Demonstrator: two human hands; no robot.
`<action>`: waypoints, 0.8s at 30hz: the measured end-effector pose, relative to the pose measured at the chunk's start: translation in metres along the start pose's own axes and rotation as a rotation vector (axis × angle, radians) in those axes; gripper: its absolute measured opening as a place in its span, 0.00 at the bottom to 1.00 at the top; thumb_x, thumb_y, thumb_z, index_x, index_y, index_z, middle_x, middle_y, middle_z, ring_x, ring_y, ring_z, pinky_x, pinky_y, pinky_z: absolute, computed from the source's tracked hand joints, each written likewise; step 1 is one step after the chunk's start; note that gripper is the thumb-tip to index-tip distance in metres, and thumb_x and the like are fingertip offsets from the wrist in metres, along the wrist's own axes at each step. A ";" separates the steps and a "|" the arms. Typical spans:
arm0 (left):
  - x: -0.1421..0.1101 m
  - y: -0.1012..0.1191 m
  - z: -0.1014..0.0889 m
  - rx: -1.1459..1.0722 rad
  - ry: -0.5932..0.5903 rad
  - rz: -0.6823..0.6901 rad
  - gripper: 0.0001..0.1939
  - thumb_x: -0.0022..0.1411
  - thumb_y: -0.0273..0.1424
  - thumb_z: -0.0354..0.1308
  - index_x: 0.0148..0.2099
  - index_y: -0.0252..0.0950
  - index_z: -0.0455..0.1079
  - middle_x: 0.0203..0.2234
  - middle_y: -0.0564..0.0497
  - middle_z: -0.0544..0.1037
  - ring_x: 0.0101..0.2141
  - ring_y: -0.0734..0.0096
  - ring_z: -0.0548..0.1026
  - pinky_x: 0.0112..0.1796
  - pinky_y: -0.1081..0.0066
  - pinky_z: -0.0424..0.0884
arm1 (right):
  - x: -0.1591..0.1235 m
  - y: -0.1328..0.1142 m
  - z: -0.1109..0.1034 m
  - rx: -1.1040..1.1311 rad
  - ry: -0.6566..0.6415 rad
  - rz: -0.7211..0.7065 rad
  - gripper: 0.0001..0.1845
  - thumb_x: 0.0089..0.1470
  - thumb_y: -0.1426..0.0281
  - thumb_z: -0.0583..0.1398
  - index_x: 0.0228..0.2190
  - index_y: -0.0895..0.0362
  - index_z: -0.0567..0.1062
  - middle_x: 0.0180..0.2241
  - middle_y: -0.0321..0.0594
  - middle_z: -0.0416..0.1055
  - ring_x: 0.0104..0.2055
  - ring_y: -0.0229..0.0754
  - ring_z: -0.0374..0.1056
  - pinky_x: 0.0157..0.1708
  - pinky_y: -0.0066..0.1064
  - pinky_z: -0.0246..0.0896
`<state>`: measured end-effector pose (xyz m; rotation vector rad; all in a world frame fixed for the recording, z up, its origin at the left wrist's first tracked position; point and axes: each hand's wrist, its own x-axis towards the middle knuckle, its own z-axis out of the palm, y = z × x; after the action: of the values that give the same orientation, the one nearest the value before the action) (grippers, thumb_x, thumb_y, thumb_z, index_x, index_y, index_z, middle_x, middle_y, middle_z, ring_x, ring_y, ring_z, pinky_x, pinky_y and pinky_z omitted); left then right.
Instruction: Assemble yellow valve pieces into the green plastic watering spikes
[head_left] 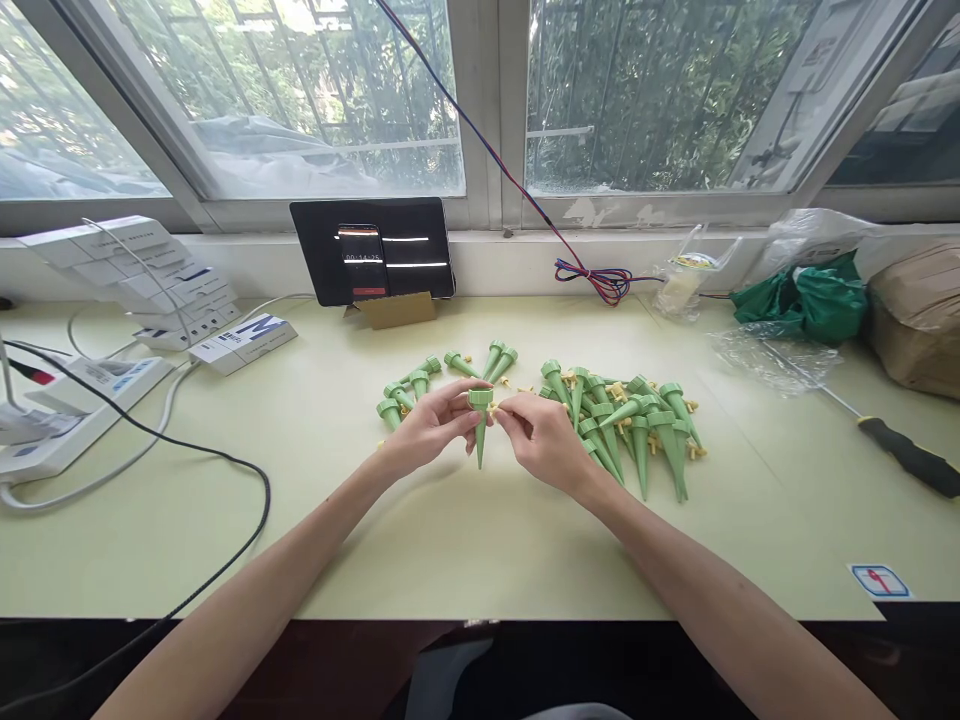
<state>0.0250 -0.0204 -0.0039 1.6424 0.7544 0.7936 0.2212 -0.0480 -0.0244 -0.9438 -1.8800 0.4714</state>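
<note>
Beyond the work, grey-framed windows (300,100) with greenery and bars outside; in front of them, a pale yellow-green tabletop (465,560). Gripped in the fingers of the left hand (421,432), just above the tabletop near the middle: a light green plastic cone-shaped spike (480,402) with a ridged round cap, cap up and point down. Pinched between thumb and forefinger of the right hand (546,440), right beside that cap: a small pale yellow plastic fitting (493,408). Cannot tell whether joined to the cap or only held against it.

Near the right hand, on its outer side, a heaped pile of matching green spikes (639,440), mixed with more yellow fittings (697,452). Beyond and beside the left hand, a looser scatter of similar green spikes (389,412).

Farther back, leaning near the sill, a black flat screen (420,250) behind a brown cardboard piece (397,312). Off to the left, stacked white cardboard boxes (169,270) and a white power strip (82,425). Off to the right, a black-handled screwdriver (909,456), a green plastic bag (821,300) and a brown wrapped package (919,320).
</note>
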 end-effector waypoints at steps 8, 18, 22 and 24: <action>0.001 -0.002 0.005 0.101 0.073 0.025 0.20 0.64 0.35 0.59 0.56 0.36 0.67 0.30 0.50 0.77 0.23 0.73 0.73 0.32 0.67 0.73 | 0.000 0.006 0.001 -0.020 -0.027 0.006 0.16 0.63 0.73 0.53 0.22 0.56 0.64 0.23 0.34 0.61 0.27 0.37 0.56 0.29 0.29 0.51; 0.001 -0.007 0.011 0.119 0.092 0.034 0.19 0.65 0.34 0.59 0.56 0.35 0.67 0.28 0.52 0.76 0.23 0.75 0.72 0.31 0.69 0.72 | -0.001 0.008 -0.003 -0.011 -0.077 0.061 0.15 0.62 0.72 0.53 0.23 0.57 0.67 0.20 0.32 0.59 0.23 0.35 0.53 0.26 0.28 0.49; 0.000 -0.005 0.011 0.054 0.065 0.027 0.19 0.64 0.35 0.59 0.56 0.34 0.68 0.28 0.51 0.76 0.22 0.74 0.72 0.29 0.70 0.72 | -0.001 0.010 -0.003 -0.020 -0.078 0.020 0.15 0.63 0.71 0.53 0.24 0.57 0.68 0.22 0.33 0.61 0.24 0.35 0.55 0.28 0.28 0.50; 0.000 -0.005 0.011 0.040 0.064 0.036 0.20 0.64 0.36 0.60 0.56 0.34 0.68 0.27 0.51 0.76 0.22 0.74 0.73 0.29 0.70 0.72 | -0.001 0.010 -0.003 -0.021 -0.078 0.018 0.15 0.64 0.71 0.53 0.25 0.57 0.69 0.22 0.33 0.61 0.24 0.36 0.55 0.28 0.28 0.50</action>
<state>0.0338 -0.0253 -0.0107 1.6764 0.7924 0.8650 0.2286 -0.0429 -0.0303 -0.9692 -1.9513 0.5071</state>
